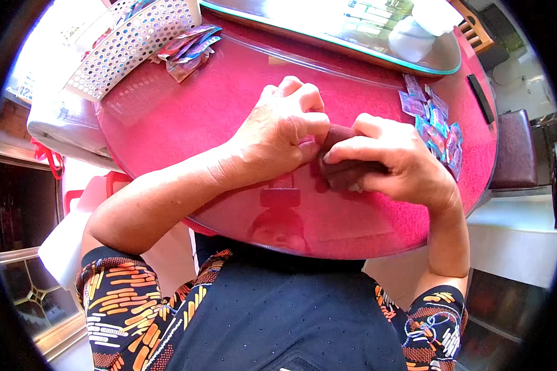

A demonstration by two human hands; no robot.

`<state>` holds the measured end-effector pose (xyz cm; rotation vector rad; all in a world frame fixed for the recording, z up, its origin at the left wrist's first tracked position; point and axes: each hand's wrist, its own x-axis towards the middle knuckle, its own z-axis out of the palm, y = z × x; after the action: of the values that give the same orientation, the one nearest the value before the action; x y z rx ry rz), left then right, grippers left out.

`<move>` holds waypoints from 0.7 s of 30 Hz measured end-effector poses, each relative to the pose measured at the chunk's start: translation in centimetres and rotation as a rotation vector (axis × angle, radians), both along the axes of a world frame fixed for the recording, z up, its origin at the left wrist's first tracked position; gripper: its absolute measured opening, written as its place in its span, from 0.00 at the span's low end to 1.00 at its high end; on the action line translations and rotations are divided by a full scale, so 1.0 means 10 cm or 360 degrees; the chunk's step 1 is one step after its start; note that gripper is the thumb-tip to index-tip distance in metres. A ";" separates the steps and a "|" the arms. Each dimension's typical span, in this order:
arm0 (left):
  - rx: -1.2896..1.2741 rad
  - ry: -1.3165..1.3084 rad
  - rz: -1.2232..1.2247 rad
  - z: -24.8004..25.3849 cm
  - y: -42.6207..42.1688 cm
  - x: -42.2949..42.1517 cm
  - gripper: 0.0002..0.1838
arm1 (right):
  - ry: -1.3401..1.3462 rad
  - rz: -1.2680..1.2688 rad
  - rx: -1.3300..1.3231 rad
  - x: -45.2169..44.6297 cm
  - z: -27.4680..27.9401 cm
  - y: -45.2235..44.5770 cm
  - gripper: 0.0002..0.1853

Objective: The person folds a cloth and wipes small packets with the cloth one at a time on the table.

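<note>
A dark reddish-brown, rounded object (346,172) is held just above the round red table (247,216); its exact kind is hard to make out. My right hand (405,154) wraps round it from the right, fingers curled over its top and side. At its upper left end, my left hand (284,127) is closed, with thumb and forefinger pinched together against it. Whether those fingertips hold a part of the object or something small is hidden. Parts of the brown object are covered by my right fingers.
Small printed sachets (436,123) lie in a loose pile at the right. A white perforated basket (136,46) stands at the upper left, with more sachets (189,52) beside it. A large glossy tray (328,25) lies at the back. A black bar-shaped item (480,99) rests near the right edge.
</note>
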<state>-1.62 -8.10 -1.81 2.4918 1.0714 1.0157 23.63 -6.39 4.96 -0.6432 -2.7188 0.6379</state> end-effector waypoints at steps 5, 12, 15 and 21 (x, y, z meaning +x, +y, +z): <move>-0.0058 -0.0038 -0.0048 0.03 -0.02 -0.01 0.12 | -0.0332 0.0102 -0.0276 0.22 0.24 0.06 0.24; -0.0017 -0.0011 -0.0005 -0.01 0.00 0.00 0.11 | -0.0003 -0.0002 0.0046 -0.01 -0.03 0.00 0.23; -0.0030 -0.0031 -0.0040 0.03 -0.02 -0.01 0.11 | -0.0205 0.0033 0.0004 0.08 0.15 -0.04 0.21; -0.0022 -0.0005 -0.0019 0.02 -0.01 0.00 0.11 | -0.0057 -0.0008 -0.0029 0.02 0.03 -0.01 0.21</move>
<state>-1.65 -8.23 -1.65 2.4817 1.0580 1.0055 23.84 -6.54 5.26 -0.6722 -2.7460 0.6569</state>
